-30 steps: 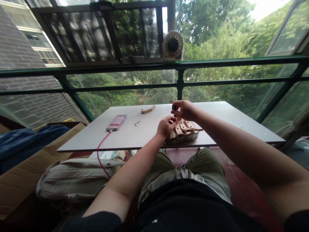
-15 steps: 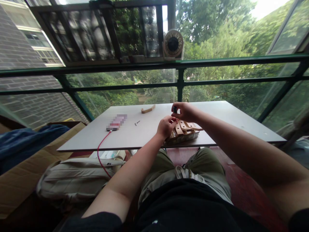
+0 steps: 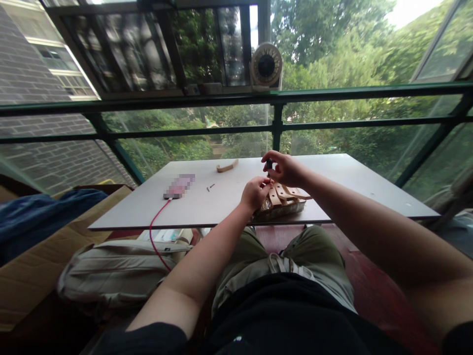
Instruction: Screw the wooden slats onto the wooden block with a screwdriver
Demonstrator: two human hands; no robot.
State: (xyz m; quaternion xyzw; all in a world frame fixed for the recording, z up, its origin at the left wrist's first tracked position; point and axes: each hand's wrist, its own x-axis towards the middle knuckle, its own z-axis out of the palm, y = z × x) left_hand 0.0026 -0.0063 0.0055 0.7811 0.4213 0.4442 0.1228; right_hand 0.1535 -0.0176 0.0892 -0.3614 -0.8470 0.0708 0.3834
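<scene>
My right hand (image 3: pixel 284 168) pinches a small dark-handled screwdriver (image 3: pixel 269 164), held upright with its tip pointing down. Just below it, my left hand (image 3: pixel 254 193) grips the near end of a wooden strip in a stack of curved wooden pieces (image 3: pixel 286 193). That stack rests on a clear plastic bag (image 3: pixel 281 209) at the front edge of the grey table (image 3: pixel 351 182). Both hands are close together, almost touching. What lies under my left fingers is hidden.
Two small dark screws (image 3: pixel 210 187) lie left of my hands. A single curved wooden piece (image 3: pixel 226 166) sits near the table's far edge. A phone (image 3: pixel 179 185) with a red cable (image 3: pixel 155 231) lies at the left. A beige bag (image 3: pixel 118 268) is on the floor below.
My right hand has twisted slightly with the screwdriver, dipping and then lifting a little. My left hand has stayed on the wooden pieces.
</scene>
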